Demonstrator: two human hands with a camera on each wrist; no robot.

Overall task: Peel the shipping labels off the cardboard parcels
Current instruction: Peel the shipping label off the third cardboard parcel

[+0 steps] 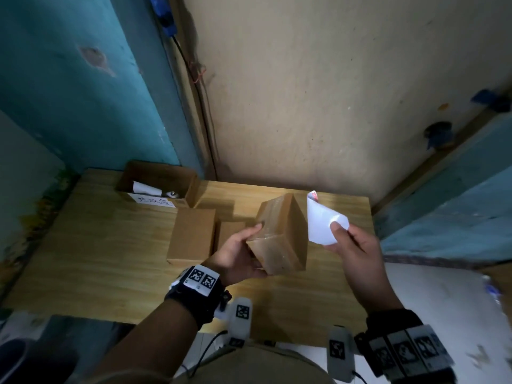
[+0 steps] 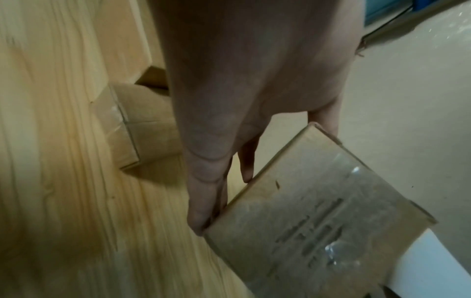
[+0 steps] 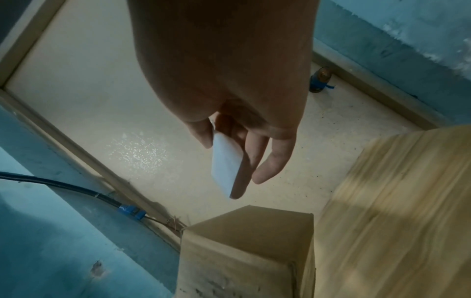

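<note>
My left hand (image 1: 241, 253) grips a small taped cardboard parcel (image 1: 282, 234) and holds it tilted above the wooden table (image 1: 97, 245). In the left wrist view the fingers (image 2: 203, 201) curl round the parcel (image 2: 318, 221) from its left edge. My right hand (image 1: 349, 245) pinches a white shipping label (image 1: 322, 220), free of the parcel and curling at its top, to the right of the parcel. The right wrist view shows the label (image 3: 225, 167) held between thumb and fingers above the parcel (image 3: 244, 258).
Two plain cardboard parcels (image 1: 192, 235) (image 1: 230, 234) lie on the table left of the held one. An open cardboard box (image 1: 158, 184) with rolled white paper inside stands at the back left. Walls close in behind and on both sides; a white floor lies to the right.
</note>
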